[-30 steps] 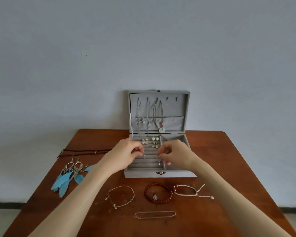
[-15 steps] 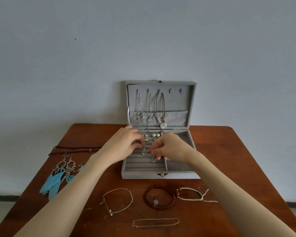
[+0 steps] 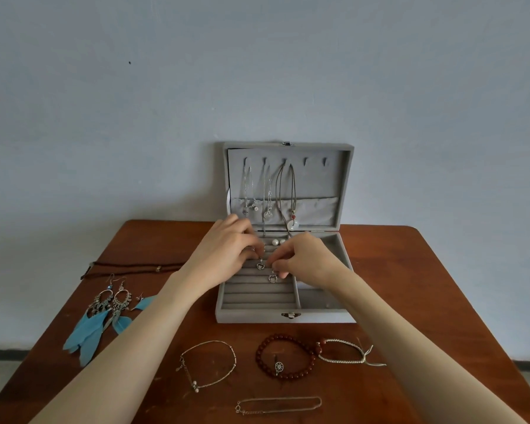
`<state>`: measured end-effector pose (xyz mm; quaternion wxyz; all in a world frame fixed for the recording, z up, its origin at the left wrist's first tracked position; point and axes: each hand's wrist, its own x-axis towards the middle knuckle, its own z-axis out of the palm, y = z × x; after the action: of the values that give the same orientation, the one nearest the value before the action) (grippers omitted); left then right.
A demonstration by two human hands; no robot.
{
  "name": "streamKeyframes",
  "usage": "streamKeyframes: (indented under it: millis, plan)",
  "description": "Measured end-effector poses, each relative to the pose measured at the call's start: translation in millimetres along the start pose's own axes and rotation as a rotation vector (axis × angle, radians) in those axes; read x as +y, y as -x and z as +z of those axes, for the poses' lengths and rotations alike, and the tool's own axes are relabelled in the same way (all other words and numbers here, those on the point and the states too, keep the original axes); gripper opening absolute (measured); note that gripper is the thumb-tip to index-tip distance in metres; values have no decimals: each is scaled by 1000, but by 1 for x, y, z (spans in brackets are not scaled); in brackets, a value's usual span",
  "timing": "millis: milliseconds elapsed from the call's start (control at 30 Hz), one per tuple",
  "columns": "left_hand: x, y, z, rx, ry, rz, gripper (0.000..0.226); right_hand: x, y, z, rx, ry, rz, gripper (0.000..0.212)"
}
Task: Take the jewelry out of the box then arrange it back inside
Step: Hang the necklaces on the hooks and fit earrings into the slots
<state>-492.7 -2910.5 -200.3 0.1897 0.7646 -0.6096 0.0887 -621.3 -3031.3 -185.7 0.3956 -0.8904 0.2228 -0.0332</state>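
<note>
A grey velvet jewelry box (image 3: 251,316) stands open on the wooden table (image 3: 410,270), its lid upright against the wall. Three necklaces (image 3: 289,203) hang from hooks inside the lid. Both hands are over the ring rolls in the tray. My left hand (image 3: 227,252) pinches a small heart-shaped silver earring (image 3: 260,265) at its top. My right hand (image 3: 303,255) pinches a second matching earring (image 3: 272,278) just below its fingertips. Two pearl studs (image 3: 278,241) sit in the rolls behind the hands.
On the table in front of the box lie a silver bracelet (image 3: 208,364), a dark red bead bracelet (image 3: 285,356), a white cord bracelet (image 3: 344,351) and a thin chain (image 3: 277,405). Blue feather earrings (image 3: 103,316) and a brown cord necklace (image 3: 129,267) lie left.
Both hands have moved a little farther back over the ring rolls, carrying the two small earrings with them. The view has tilted down and drawn closer.
</note>
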Motion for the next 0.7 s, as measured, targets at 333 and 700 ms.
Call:
streamKeyframes:
  millis: [333, 700]
  plan:
    - [3, 0, 3, 34, -47, -38, 10, -11, -14, -1, 26, 108, -16, 23]
    - [3, 14, 6, 120, -67, -126, 11, -17, -24, 4, 21, 138, 30, 19]
